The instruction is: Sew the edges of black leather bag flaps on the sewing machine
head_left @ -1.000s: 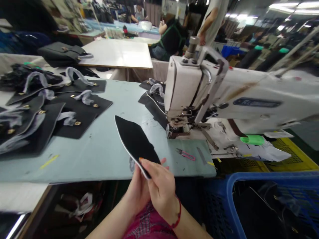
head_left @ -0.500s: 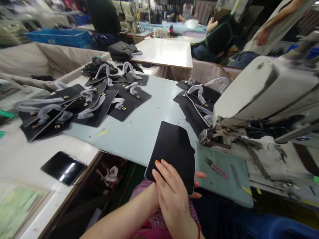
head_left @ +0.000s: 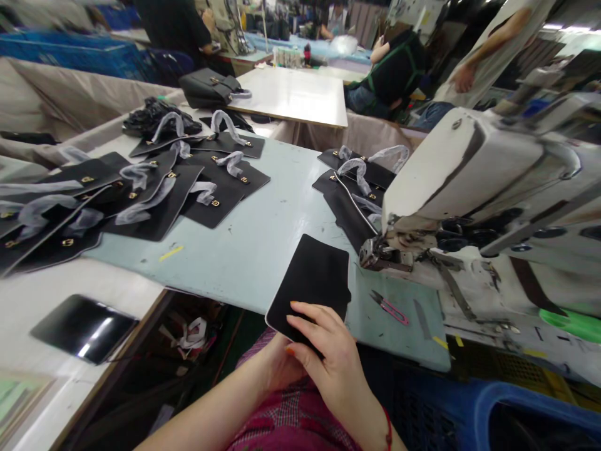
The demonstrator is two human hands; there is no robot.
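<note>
A black leather-like panel (head_left: 312,275) with a pale edge is held in front of my lap, its far end over the table. My left hand (head_left: 284,362) is underneath its near end, supporting it; the fingers are hidden. On top lies my right hand (head_left: 326,341), fingers stretched out and slightly apart across the near part, with the thumb by the near edge. To the right of the panel, thread snips (head_left: 389,307) with pink handles rest on the table beside a thin grey blade-like strip (head_left: 421,318).
A sewing machine (head_left: 436,169) stands at the right. Black bag panels with wrapped handles lie left (head_left: 154,200) and right (head_left: 352,207) on the pale blue table (head_left: 244,250). A dark tablet-like slab (head_left: 84,327) lies at left, a blue basket (head_left: 474,407) at lower right. Other people sit and stand behind.
The view has swung right, so the surroundings shift left. My right hand has shifted on the panel, its thumb now spread toward the near edge. My left fingers, visible earlier beyond the right edge, are hidden.
</note>
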